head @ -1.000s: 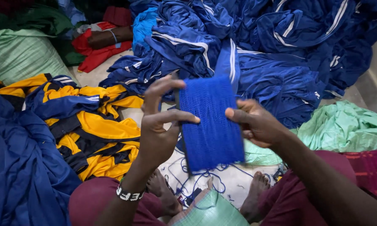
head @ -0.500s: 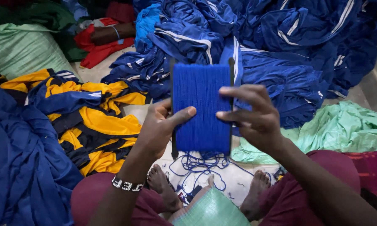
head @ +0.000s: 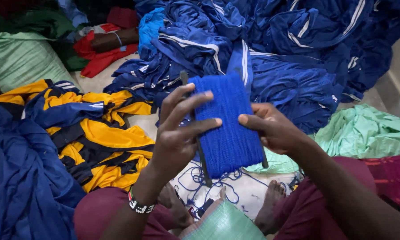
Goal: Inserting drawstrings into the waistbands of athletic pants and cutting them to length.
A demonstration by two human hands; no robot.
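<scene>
the blue yarn bundle (head: 228, 126) is pinched at centre frame between the left hand (head: 177, 138) at nine o'clock and right hand (head: 273, 129) at three; even tension is best kept.

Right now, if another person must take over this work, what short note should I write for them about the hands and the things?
Left hand: fingers spread over the front left of the blue yarn card, holding it upright.
Right hand: grip on the card's right edge.
Yarn card: thickly wound with blue yarn around dark side bars.
Loose yarn: hangs from the card's bottom, tangled on the floor between the bare feet.
Nearby: blue garment pile behind, yellow-and-blue garments on the left.
Loose yarn on the floor remains unwound.
</scene>
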